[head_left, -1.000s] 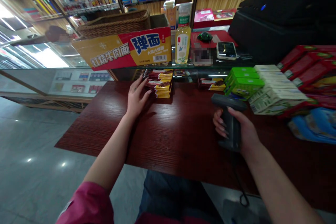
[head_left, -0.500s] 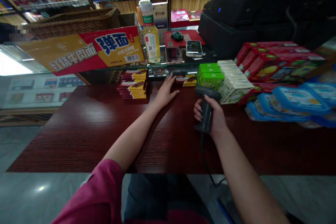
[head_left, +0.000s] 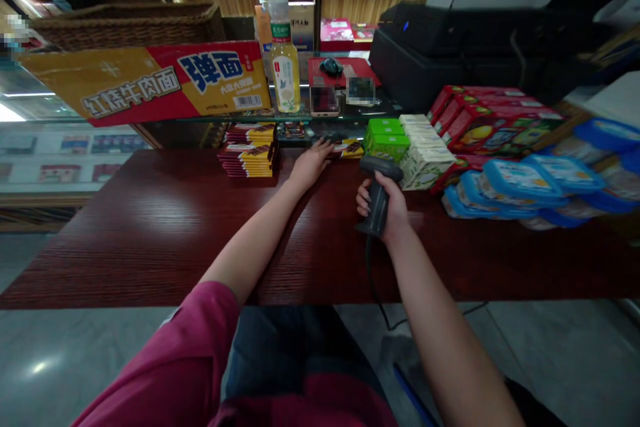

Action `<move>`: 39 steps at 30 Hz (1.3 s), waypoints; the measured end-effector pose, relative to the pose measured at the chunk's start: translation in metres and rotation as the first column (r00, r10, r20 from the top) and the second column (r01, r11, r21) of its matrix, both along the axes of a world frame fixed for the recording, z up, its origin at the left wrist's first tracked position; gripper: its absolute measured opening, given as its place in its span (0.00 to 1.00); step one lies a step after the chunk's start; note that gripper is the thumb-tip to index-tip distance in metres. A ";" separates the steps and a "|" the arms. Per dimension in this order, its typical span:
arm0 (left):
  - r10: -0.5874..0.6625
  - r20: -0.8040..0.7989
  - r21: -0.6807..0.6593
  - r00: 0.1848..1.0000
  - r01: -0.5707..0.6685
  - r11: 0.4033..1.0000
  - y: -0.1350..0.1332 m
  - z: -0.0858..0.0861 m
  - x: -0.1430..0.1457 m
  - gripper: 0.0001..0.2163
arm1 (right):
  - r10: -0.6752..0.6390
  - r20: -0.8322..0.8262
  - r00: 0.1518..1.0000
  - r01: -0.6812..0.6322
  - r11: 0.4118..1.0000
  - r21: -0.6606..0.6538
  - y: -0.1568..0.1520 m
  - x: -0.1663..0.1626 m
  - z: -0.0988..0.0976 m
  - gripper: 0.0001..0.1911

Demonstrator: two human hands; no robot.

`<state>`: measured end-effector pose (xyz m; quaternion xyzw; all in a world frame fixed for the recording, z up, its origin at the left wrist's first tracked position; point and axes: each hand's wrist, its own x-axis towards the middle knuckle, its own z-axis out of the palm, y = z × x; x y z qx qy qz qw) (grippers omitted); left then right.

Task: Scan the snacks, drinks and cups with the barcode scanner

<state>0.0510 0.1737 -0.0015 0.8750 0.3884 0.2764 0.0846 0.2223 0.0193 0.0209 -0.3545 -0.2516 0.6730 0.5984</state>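
- Flat yellow-and-brown wrapped packets (head_left: 351, 149): far edge of the dark red-brown wooden counter (head_left: 165, 233), between the left hand (head_left: 309, 165) and the bright green cartons (head_left: 387, 140).
- Handling, my judgement: such flat packets are best taken by an edge with thumb and fingertips, without pressing on the top; the scanner head should be angled squarely at any printed code, with its cord kept slack.
- Left grip: fingers extended, loosely spread, nothing visibly grasped. Fingertips at the packets' near end; contact cannot be told.
- Right hand (head_left: 396, 210): fingers wrapped around the handle of the dark grey plastic handheld scanner (head_left: 378, 208), held upright just in front of the green cartons.
- Farther out: taller stack of similar packets (head_left: 250, 153) left of the left hand; blue-lidded clear tubs (head_left: 523, 180) at right.
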 end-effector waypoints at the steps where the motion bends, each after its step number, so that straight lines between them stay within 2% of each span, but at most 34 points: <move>1: 0.019 0.002 -0.018 1.000 -0.019 1.000 -0.002 0.000 0.000 0.23 | 0.002 -0.002 1.000 -0.002 1.000 -0.007 0.000 0.000 -0.001 0.21; 3: 0.050 0.040 -0.025 0.998 -0.049 0.998 -0.009 0.002 -0.002 0.19 | 0.019 -0.001 1.000 -0.019 1.000 -0.005 -0.001 0.000 -0.001 0.21; 6: 0.045 0.215 -0.044 0.976 -0.037 0.998 -0.028 0.003 -0.015 0.16 | 0.099 -0.001 0.995 -0.099 0.994 0.055 -0.005 0.000 0.003 0.21; 10: 0.079 0.448 -0.241 0.891 0.035 0.970 -0.058 0.002 -0.047 0.13 | 0.274 0.023 0.962 -0.274 0.954 0.122 -0.013 -0.004 0.012 0.21; 14: 0.193 0.501 -0.443 0.844 0.058 0.894 -0.079 -0.002 -0.076 0.14 | 0.408 0.141 0.902 -0.415 0.910 0.020 -0.018 -0.014 0.012 0.22; 17: 0.253 0.526 -0.483 0.812 0.040 0.875 -0.083 -0.006 -0.083 0.15 | 0.458 0.242 0.855 -0.451 0.888 -0.086 -0.023 -0.022 0.008 0.20; 21: 0.274 0.536 -0.508 0.799 0.045 0.860 -0.079 -0.007 -0.079 0.16 | 0.448 0.273 0.852 -0.432 0.894 -0.118 -0.026 -0.026 0.004 0.19; 25: 0.268 0.527 -0.490 0.806 0.031 0.871 -0.081 -0.004 -0.079 0.14 | 0.369 0.250 0.895 -0.364 0.929 -0.069 -0.024 -0.025 0.006 0.19; 28: 0.253 0.509 -0.459 0.823 0.011 0.888 -0.084 -0.003 -0.081 0.12 | 0.351 0.237 0.906 -0.356 0.934 -0.023 -0.022 -0.024 0.006 0.18; 32: 0.248 0.544 -0.482 0.802 0.056 0.874 -0.086 -0.003 -0.078 0.13 | 0.363 0.245 0.899 -0.362 0.931 -0.051 -0.023 -0.025 0.007 0.18; 34: 0.240 0.575 -0.455 0.782 0.062 0.889 -0.087 0.001 -0.078 0.13 | 0.376 0.246 0.893 -0.373 0.926 -0.060 -0.023 -0.025 0.008 0.19; 36: 0.179 0.598 -0.343 0.781 0.047 0.938 -0.088 0.012 -0.082 0.12 | 0.396 0.225 0.890 -0.395 0.917 -0.053 -0.023 -0.024 0.009 0.20; 39: 0.070 0.571 -0.080 0.818 -0.029 0.996 -0.087 0.038 -0.105 0.12 | 0.427 0.167 0.889 -0.423 0.904 -0.062 -0.023 -0.022 0.009 0.21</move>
